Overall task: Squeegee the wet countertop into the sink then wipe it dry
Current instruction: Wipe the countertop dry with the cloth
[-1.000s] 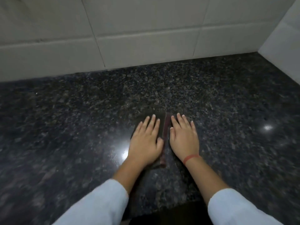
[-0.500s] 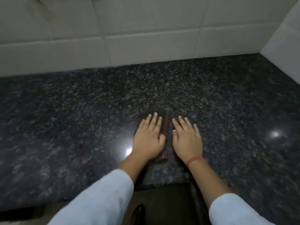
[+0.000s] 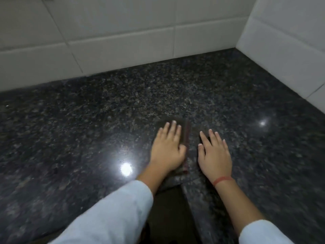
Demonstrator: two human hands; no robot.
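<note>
Granite counter [image 3: 105, 111], kinda shiny: cloth [image 3: 187, 134] sits near the front edge under my left hand [image 3: 167, 152], fingers [image 3: 173, 129] straight and pressing; right hand [image 3: 214, 155] flat just beside. I'd use even pressure, overlapping strokes.

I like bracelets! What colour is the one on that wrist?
Red. The thin band sits just behind the right hand, clearest in the head view.

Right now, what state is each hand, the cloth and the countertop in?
left hand: open, flat, pressing on the cloth.
right hand: open, flat on the countertop beside the cloth, holding nothing.
cloth: dark, lying flat under the left hand.
countertop: glossy, reflecting lights; wet or dry cannot be told.
</note>
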